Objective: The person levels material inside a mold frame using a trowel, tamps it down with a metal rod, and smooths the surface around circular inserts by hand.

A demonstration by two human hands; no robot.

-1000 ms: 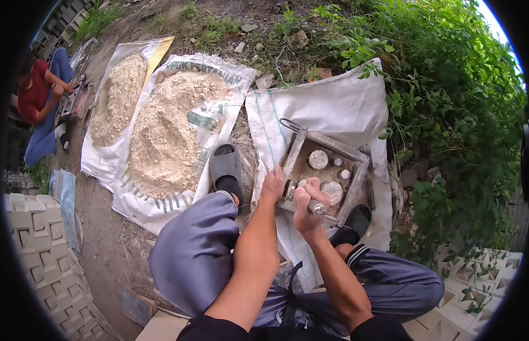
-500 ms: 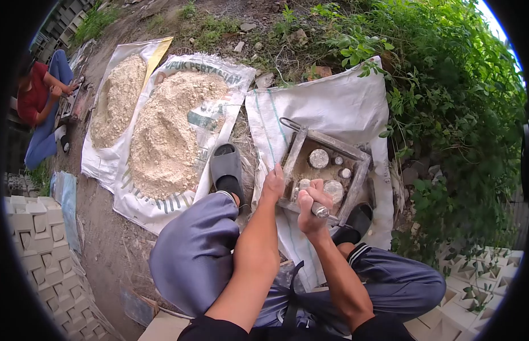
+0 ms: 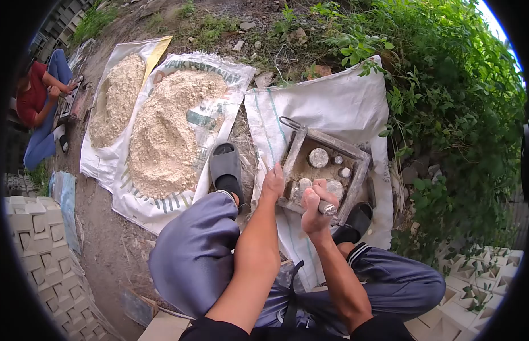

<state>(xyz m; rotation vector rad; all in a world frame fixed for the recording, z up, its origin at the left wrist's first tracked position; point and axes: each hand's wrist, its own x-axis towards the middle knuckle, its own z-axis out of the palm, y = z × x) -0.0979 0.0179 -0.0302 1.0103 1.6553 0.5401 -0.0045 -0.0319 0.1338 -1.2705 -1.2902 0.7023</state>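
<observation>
Wooden frame (image 3: 335, 144) is resting towards the right edge of the white sack (image 3: 344, 108), with its far left corner pointing to the sack's far edge. Inside it, a larger disc (image 3: 318, 158) is sitting near the far side, beside two smaller discs (image 3: 345, 172), while a near-left disc (image 3: 302, 183) and a near-right disc (image 3: 335, 186) are lying by the right hand (image 3: 315, 208). That hand is clamping around a rod-like tool (image 3: 328, 209), whose rounded end is sticking out of the fist. It is shifting slightly rightwards, so the near-left disc is showing more fully and the near-right one is being partly covered. The left hand (image 3: 273, 183) is touching the frame's left side; whether its fingers are closing around the wood, I cannot tell.
</observation>
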